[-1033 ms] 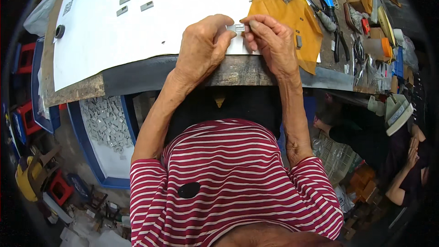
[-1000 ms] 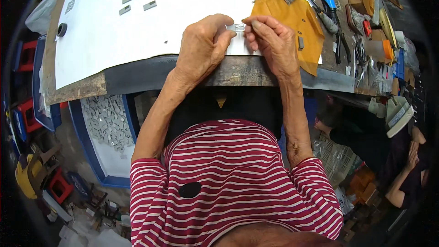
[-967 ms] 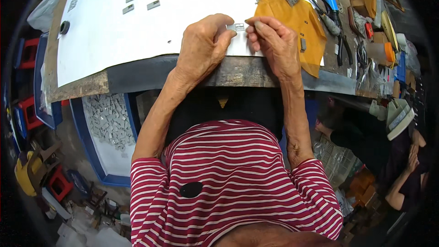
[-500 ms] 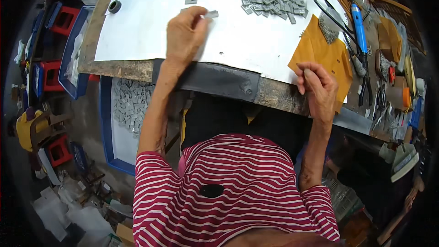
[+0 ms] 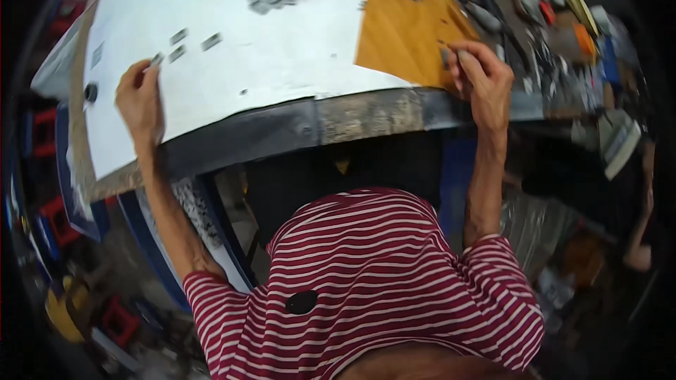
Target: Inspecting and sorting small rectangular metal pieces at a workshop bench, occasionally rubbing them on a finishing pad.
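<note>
A small flat grey piece (image 5: 156,59) was pinched in the left hand (image 5: 139,98) fingers on the smooth white sheet (image 5: 282,56). Another grey piece (image 5: 446,55) was gripped by the right hand (image 5: 484,77) over the orange mat (image 5: 405,32).

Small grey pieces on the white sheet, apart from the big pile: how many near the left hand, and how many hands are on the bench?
Loose small grey pieces by the left hand: 4
Hands, counting the right hand: 2
Total: 6
</note>
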A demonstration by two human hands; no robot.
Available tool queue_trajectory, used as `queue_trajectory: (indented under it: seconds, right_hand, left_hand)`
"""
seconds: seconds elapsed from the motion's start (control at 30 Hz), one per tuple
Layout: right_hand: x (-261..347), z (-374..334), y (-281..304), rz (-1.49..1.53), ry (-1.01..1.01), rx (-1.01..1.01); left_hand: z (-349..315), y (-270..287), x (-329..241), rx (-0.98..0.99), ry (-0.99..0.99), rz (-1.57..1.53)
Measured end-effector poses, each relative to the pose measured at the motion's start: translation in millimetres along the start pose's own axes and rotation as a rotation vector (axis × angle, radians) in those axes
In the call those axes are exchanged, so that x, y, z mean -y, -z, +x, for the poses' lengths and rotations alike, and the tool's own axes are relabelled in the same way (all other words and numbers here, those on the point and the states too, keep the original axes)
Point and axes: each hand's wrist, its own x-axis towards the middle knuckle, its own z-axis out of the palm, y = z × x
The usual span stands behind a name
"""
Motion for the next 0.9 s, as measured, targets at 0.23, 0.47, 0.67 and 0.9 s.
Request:
queue_trajectory:
  seconds: [0.23, 0.47, 0.67, 0.9]
  right_hand:
    - [-44, 35, 39, -0.148, 0.046, -0.072]
    - [-49, 55, 33, -0.418, 0.289, -0.006]
    - [-61, 83, 34, -0.577, 0.384, 0.012]
    - [-59, 91, 37, -0.634, 0.440, 0.120]
  left_hand:
    - [2, -7, 14, 0.072, 0.086, -0.317]
    - [0, -6, 23, 0.066, 0.056, -0.298]
    - [2, -7, 27, 0.068, 0.045, -0.335]
    - [-1, -8, 19, 0.054, 0.028, -0.340]
